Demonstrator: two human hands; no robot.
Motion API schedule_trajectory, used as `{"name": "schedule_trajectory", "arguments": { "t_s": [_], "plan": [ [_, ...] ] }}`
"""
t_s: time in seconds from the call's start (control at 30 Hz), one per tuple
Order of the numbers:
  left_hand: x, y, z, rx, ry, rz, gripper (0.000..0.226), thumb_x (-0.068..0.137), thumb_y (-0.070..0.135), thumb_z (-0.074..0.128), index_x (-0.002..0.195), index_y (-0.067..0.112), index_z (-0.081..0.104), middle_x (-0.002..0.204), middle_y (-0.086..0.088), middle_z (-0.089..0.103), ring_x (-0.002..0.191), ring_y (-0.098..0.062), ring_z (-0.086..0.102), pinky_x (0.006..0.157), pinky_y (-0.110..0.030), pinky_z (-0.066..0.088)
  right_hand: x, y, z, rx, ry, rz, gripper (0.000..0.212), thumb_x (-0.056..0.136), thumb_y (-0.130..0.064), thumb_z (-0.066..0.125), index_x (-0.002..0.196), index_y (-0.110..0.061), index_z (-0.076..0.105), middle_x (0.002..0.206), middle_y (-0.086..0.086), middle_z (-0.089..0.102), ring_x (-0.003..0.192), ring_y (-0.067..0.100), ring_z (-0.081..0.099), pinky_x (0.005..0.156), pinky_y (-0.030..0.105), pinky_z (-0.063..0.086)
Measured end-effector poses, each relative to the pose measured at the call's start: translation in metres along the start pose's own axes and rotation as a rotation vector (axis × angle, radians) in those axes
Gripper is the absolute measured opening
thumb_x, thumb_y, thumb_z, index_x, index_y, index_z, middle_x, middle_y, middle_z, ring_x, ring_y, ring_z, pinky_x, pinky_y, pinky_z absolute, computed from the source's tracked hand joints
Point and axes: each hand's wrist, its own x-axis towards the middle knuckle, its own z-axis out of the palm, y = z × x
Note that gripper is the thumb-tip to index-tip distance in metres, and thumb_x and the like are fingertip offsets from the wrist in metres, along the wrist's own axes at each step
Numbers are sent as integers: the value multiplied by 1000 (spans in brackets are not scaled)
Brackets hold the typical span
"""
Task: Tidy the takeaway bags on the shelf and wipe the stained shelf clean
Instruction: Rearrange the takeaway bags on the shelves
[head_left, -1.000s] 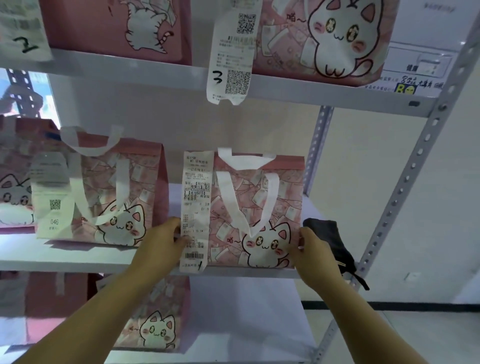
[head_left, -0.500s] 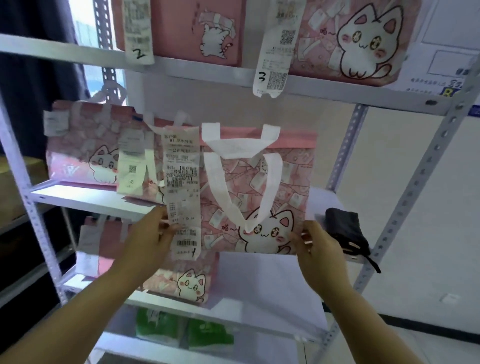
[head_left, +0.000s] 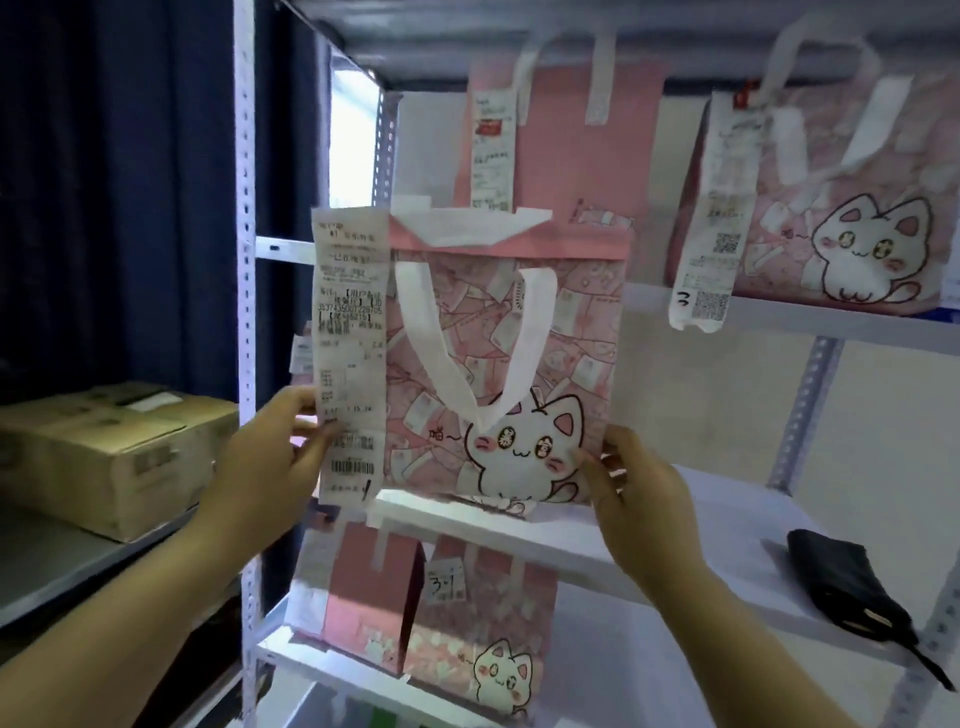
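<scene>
Hands are pinching pink cat bag (head_left: 498, 364) by its lower corners: left hand (head_left: 270, 457) at 9 o'clock w/ thumb on receipt (head_left: 350, 353), right hand (head_left: 641, 499) at 4 o'clock. Bag is hanging upright, bottom just above white shelf (head_left: 649, 540) edge. Black cloth (head_left: 841, 582) is lying on shelf at 4 o'clock, well apart.

pink cat-print takeaway bag (head_left: 498, 364) upright, long receipt (head_left: 350, 353) on its left edge, above white shelf (head_left: 675, 545)

A white metal shelf (head_left: 597, 540) bears a black cloth (head_left: 841, 582) on its middle board at the right. Pink cat-print bags (head_left: 810, 218) stand on the upper board, and more bags (head_left: 467, 629) on the lower one.
</scene>
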Motion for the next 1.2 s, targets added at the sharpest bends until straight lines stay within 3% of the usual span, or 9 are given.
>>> {"name": "schedule_trajectory", "arguments": {
  "t_s": [0.27, 0.4, 0.5, 0.6, 0.67, 0.8, 0.93, 1.07, 1.2],
  "plan": [
    [72, -26, -94, -2, 27, 154, 16, 91, 20, 55, 97, 35, 50, 93, 19, 62, 78, -7, 64, 54, -15, 49, 70, -96, 44, 55, 162, -101, 19, 91, -29, 54, 101, -14, 59, 82, -13, 60, 68, 10, 62, 59, 27, 53],
    [107, -31, -125, -25, 77, 175, 23, 93, 20, 51, 97, 42, 49, 92, 22, 62, 75, -1, 64, 52, -13, 48, 107, -134, 55, 89, 186, -100, 7, 92, -35, 51, 94, -29, 52, 85, -14, 61, 75, 8, 61, 62, 30, 52],
    [136, -32, -137, -47, 119, 180, 25, 93, 17, 50, 99, 42, 48, 90, 24, 61, 76, 8, 61, 46, -9, 46, 138, -153, 62, 57, 199, -91, 12, 93, -37, 50, 93, -26, 53, 82, -19, 56, 75, 4, 58, 62, 31, 52],
    [164, -36, -142, -42, 153, 178, 23, 93, 16, 50, 104, 37, 48, 91, 22, 61, 74, 6, 63, 45, -10, 46, 169, -165, 70, 31, 205, -77, 18, 94, -37, 49, 100, -21, 56, 88, -13, 60, 78, 13, 61, 66, 37, 54],
    [182, -39, -143, -26, 168, 180, 24, 93, 15, 48, 104, 36, 48, 92, 20, 61, 73, -1, 64, 45, -12, 45, 189, -169, 77, 37, 188, -75, 16, 94, -36, 49, 100, -22, 54, 91, -11, 61, 78, 12, 61, 62, 32, 53],
    [219, -50, -140, 17, 196, 173, 25, 91, 9, 45, 108, 27, 49, 97, 13, 60, 78, -5, 62, 52, -16, 44, 225, -172, 94, 33, 177, -74, 6, 94, -31, 50, 92, -26, 50, 82, -16, 53, 68, -4, 50, 51, 15, 36],
    [258, -65, -131, 66, 208, 171, 25, 91, 11, 45, 114, 21, 51, 96, 10, 59, 79, -3, 59, 53, -18, 43, 252, -165, 113, 43, 128, -58, 11, 95, -27, 49, 95, -18, 55, 88, -4, 61, 75, 16, 59, 61, 28, 49],
    [291, -80, -116, 122, 193, 179, 23, 93, 17, 48, 116, 20, 52, 101, 5, 62, 82, -13, 61, 60, -25, 47, 276, -151, 134, -30, 110, -14, 6, 93, -17, 49, 95, -18, 55, 89, -1, 60, 77, 20, 54, 59, 25, 41],
    [311, -96, -102, 168, 177, 167, 24, 92, 19, 52, 116, 19, 54, 102, 0, 64, 85, -20, 62, 71, -37, 52, 290, -139, 151, -110, 79, 16, 15, 86, -6, 46, 96, -12, 57, 87, 8, 62, 75, 26, 55, 63, 33, 45]
  ]
}}
